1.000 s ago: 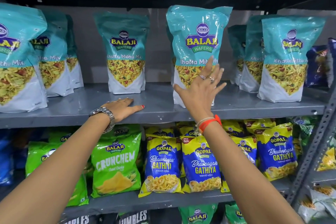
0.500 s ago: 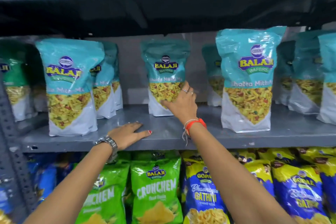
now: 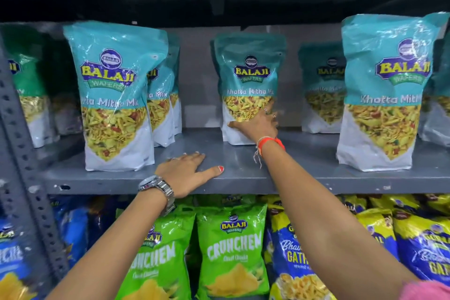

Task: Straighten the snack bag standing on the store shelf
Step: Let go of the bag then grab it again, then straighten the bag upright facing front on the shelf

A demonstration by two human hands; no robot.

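1. The right hand (image 3: 258, 125) reaches deep onto the grey metal shelf (image 3: 243, 178) and presses against the lower right front of the snack bag (image 3: 248, 85), fingers curled round its edge in a grip.
2. The left hand (image 3: 187, 172) lies flat and open-palmed on the shelf near its front lip, well apart from that bag.
3. The bag stands upright toward the back: a glossy teal pouch with a white base and a see-through window showing yellow mix.
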